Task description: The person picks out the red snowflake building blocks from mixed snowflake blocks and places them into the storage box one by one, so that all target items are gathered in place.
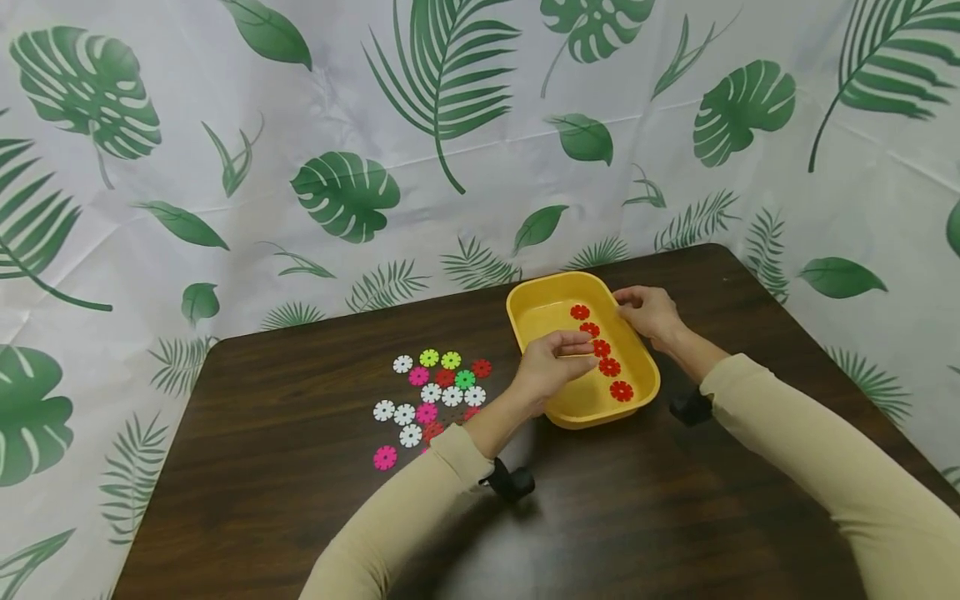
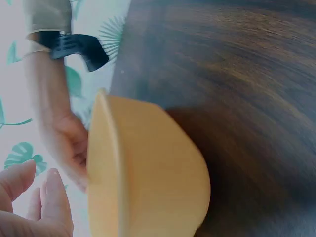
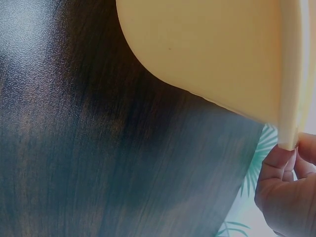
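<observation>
Holding a tray (image 1: 543, 321) of red discs (image 1: 610, 367)

The right hand (image 1: 651, 317) pinches the tray's rim in its grip; the left hand (image 1: 551, 367), over the tray's left side, has its grip spread, nothing visible in it. Tugging the rim could tilt the tray and slide the red discs out of line; a low left hand might nudge them. The tray, yellow and round-cornered, sits on the tabletop (image 1: 285, 433), five notched discs in a row inside, loose discs (image 1: 452, 396) to its left.
</observation>
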`<state>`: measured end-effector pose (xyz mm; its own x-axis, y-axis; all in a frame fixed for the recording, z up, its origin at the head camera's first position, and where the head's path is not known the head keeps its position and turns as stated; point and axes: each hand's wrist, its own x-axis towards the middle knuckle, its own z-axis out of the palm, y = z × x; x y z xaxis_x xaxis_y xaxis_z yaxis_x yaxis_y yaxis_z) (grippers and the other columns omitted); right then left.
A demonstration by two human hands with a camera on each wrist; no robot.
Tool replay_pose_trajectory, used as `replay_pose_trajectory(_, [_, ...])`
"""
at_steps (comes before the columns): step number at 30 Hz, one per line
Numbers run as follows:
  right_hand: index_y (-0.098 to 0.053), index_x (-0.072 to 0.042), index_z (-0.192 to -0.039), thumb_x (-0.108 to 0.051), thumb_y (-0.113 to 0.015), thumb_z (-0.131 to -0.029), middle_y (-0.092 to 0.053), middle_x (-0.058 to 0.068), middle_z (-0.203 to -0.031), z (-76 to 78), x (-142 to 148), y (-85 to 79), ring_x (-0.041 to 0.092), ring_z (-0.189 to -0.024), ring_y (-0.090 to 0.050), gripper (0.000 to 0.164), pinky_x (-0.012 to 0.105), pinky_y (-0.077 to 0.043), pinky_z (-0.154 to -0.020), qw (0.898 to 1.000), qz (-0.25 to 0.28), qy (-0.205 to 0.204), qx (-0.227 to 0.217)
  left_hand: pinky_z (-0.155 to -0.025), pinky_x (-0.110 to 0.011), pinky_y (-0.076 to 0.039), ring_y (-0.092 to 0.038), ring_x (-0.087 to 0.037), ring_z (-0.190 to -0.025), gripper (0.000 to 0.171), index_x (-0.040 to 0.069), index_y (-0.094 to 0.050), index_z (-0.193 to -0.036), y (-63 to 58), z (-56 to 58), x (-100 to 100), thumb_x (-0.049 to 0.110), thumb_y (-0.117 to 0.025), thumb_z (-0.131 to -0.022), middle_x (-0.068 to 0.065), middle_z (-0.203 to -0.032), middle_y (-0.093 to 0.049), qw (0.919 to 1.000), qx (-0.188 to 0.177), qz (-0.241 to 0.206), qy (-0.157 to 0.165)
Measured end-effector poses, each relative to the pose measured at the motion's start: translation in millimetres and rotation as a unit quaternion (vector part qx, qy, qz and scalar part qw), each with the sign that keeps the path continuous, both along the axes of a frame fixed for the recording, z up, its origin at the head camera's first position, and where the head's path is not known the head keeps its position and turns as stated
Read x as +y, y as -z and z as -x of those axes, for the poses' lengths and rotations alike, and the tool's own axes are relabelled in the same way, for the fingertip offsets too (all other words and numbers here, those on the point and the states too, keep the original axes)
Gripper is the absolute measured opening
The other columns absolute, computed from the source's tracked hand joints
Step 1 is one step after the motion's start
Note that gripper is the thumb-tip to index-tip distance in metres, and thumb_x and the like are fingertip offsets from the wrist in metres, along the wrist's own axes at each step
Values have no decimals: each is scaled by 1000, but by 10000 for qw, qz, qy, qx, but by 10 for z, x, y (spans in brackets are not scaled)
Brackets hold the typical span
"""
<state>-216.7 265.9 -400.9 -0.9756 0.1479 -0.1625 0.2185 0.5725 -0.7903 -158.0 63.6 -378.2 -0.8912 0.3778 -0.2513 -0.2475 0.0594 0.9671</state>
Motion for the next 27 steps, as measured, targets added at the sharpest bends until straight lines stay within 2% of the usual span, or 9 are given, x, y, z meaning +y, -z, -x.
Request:
replay_pose_trajectory(6, [-53, 5, -127, -7, -49, -96, -55, 22, -106, 18, 0, 13, 30, -90, -60, 33, 31, -55, -72, 10000, 14, 32, -16, -88, -30, -52, -64, -15, -94, 33, 3, -62, -118, -100, -4, -393, 5, -67, -85, -19, -117, -62, 9995, 182, -144, -219])
replay_pose_trajectory(12, [-52, 5, -126, -7, -49, -96, -55, 23, -107, 1, 3, 3, 31, -90, -60, 32, 33, -56, -76, 9999, 58, 40, -78, -84, -28, -53, -63, -12, -90, 35, 2, -60, -119, -66, 2, -820, 2, -67, -85, -19, -114, -62, 9978, 293, -231, -540])
replay_pose_trajectory(17, [-52, 5, -126, -7, -49, -96, -55, 24, -109, -4, 3, -11, 33, -92, -60, 32, 39, -55, -82, 9999, 97, -10, -95, -87, -31, -52, -65, -18, -95, 36, -1, -58, -120, 53, -30, -1160, 0, -65, -85, -19, -114, -61, 9963, 264, -103, -805])
replay_pose_trajectory(22, [-52, 5, -126, -7, -48, -97, -55, 24, -109, -9, -3, -18, 33, -93, -60, 32, 39, -54, -82, 9998, 139, -22, -115, -78, -20, -52, -63, -10, -89, 38, -5, -57, -121, 254, -86, -1441, 0, -65, -85, -23, -115, -61, 9933, 235, 396, -1055])
replay_pose_trajectory(27, [-52, 5, -127, -7, -48, -97, -54, 24, -110, -17, -2, -13, 32, -93, -59, 32, 36, -54, -80, 9998, 145, -13, -135, -75, -16, -50, -61, -9, -90, 38, -9, -56, -120, 403, -166, -1677, -1, -64, -84, -27, -116, -59, 9911, 247, 756, -1069])
